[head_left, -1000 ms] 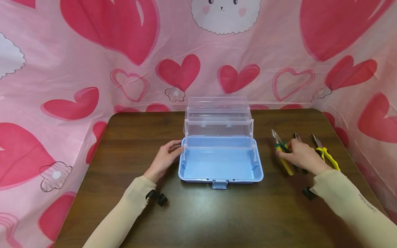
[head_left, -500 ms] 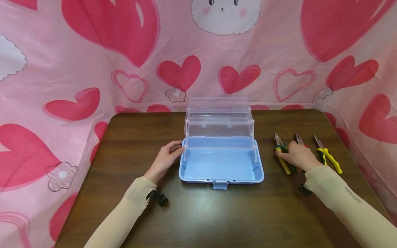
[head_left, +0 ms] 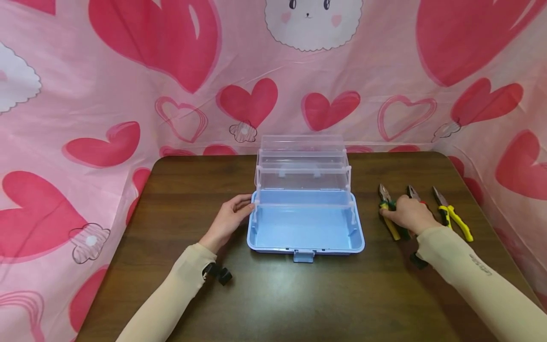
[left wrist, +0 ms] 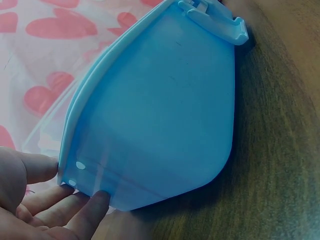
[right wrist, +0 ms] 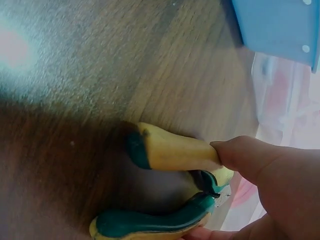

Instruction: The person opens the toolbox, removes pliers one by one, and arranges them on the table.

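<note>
A light blue plastic toolbox (head_left: 305,228) stands on the table with its clear lid and tiers of clear trays (head_left: 302,169) raised at the back. At its left end my left hand (head_left: 231,216) grips the rim, thumb on top and fingers against the side wall (left wrist: 155,110). My right hand (head_left: 412,214) reaches over the table to the right of the box and pinches a pair of combination pliers, whose yellow and green handles (right wrist: 180,150) are spread apart. The pliers' metal head (head_left: 384,192) points away from me. Part of the green handle is hidden under the hand in the head view.
Just beyond the right hand lie dark-nosed pliers (head_left: 412,192) with a bit of red on the handle, mostly hidden. Farther right are yellow-handled long-nose pliers (head_left: 457,222). A latch (head_left: 304,256) hangs at the toolbox's front. Pink heart-patterned cloth (head_left: 329,109) borders the wooden table (head_left: 299,304).
The combination pliers have turned slightly and their head has come a little nearer. My right wrist and forearm have swung slightly left. The left hand stays at the toolbox.
</note>
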